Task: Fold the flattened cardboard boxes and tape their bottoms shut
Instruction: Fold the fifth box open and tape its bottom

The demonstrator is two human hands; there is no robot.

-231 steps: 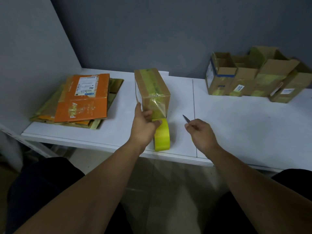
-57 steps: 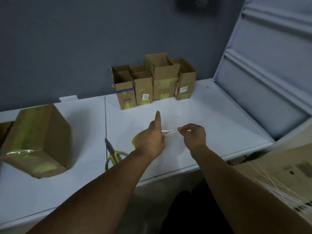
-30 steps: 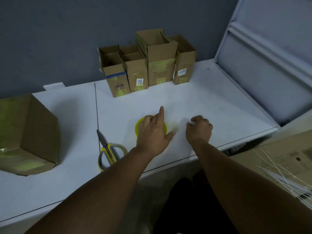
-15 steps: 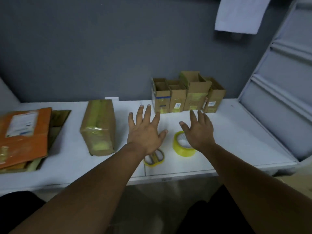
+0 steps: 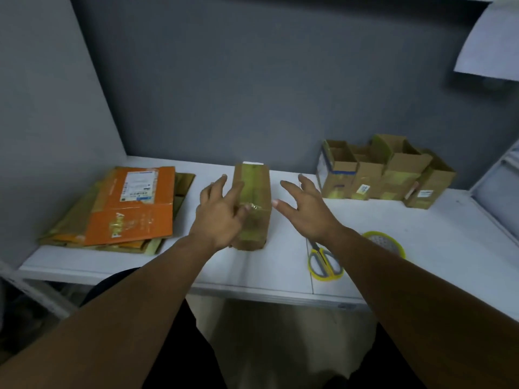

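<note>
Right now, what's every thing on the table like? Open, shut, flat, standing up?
Taped box: folded up, taped shut, lying on the table.
Left hand: open, fingers spread on that box.
Right hand: open, fingers spread, beside that box.
Flattened boxes: flat, stacked, orange one on top.
Finished boxes: standing upright, tops open.
Scissors: lying flat, untouched.
Tape roll: lying flat, partly behind the right arm.

The white surface (image 5: pixel 280 265) before me carries flattened cardboard (image 5: pixel 120 214) at left and a taped box (image 5: pixel 254 197) centre. At right lie scissors (image 5: pixel 323 262), a tape roll (image 5: pixel 389 242) and open boxes (image 5: pixel 387 172).
</note>
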